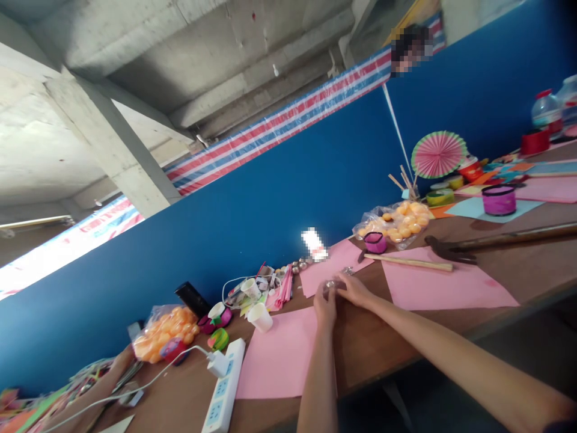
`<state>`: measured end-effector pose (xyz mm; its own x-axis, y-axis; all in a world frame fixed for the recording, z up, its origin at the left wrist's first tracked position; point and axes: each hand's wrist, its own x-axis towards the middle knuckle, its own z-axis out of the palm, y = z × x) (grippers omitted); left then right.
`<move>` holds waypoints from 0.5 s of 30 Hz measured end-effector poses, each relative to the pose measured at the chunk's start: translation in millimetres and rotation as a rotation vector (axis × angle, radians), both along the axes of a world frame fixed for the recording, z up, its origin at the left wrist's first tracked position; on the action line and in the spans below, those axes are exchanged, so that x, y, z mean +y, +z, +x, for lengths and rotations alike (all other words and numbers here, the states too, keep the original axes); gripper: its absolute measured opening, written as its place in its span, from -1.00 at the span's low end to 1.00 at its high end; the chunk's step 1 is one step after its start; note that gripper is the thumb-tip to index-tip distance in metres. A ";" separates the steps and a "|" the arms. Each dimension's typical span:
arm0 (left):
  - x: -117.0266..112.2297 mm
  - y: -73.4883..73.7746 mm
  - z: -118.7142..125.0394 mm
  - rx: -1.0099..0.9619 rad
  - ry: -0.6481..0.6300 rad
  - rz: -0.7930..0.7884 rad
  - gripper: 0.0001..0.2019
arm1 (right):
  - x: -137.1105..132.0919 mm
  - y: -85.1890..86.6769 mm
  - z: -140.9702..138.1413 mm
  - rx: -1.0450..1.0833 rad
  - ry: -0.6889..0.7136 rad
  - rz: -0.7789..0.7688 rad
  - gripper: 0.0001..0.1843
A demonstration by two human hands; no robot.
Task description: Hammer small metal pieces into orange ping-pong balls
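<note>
My left hand [325, 304] and my right hand [354, 290] meet over the brown table, fingers bent and close together. A small shiny silvery thing [332, 283] shows at the fingertips of my left hand; its kind is too small to tell. Another glinting piece [347, 270] lies just beyond my right fingers. Both hands look closed, but what each one grips is partly hidden. Pink sheets of paper [279, 361] lie to the left of my hands, with another pink sheet [444, 282] to the right.
A white power strip [224, 388] with a plugged-in cable stands at front left. Paper cups [260, 317] and bags of orange balls [169, 329] sit nearby. On the right lie a hammer [410, 262] and a larger pick-like tool [518, 240]. A blue partition [270, 210] rises behind.
</note>
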<state>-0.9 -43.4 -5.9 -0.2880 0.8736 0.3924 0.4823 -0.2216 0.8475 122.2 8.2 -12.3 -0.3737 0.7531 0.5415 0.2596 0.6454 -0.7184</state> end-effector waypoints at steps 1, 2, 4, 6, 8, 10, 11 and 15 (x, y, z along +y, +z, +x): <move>0.7 -1.0 -0.2 -0.002 0.003 -0.001 -0.59 | -0.3 0.3 0.0 -0.004 -0.008 0.005 -0.60; 1.2 -1.8 -0.3 -0.004 0.009 -0.003 -0.56 | -0.8 0.8 0.0 -0.011 -0.014 0.012 -0.58; 1.5 -2.5 0.0 -0.004 0.025 -0.006 -0.54 | -2.5 2.1 0.1 -0.031 -0.019 0.029 -0.57; 0.9 -1.9 0.6 0.000 0.036 -0.003 -0.58 | -4.6 3.3 0.4 -0.053 -0.021 0.044 -0.57; -0.1 -0.4 1.7 0.006 0.033 0.007 -0.64 | -6.5 3.9 0.6 -0.075 -0.029 0.050 -0.57; -1.4 1.3 2.7 0.008 0.015 0.016 -0.67 | -7.5 3.7 0.6 -0.093 -0.036 0.053 -0.57; -2.0 2.0 3.0 0.008 0.003 0.020 -0.68 | -7.6 3.5 0.6 -0.102 -0.037 0.056 -0.56; -3.3 3.1 2.8 0.006 -0.038 0.032 -0.71 | -7.4 2.6 0.4 -0.130 -0.033 0.075 -0.53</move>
<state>1.9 -46.7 -2.8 -0.2524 0.8709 0.4218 0.4780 -0.2668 0.8369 122.7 0.8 -9.8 -0.4200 0.7253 0.5455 0.3694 0.6857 -0.6272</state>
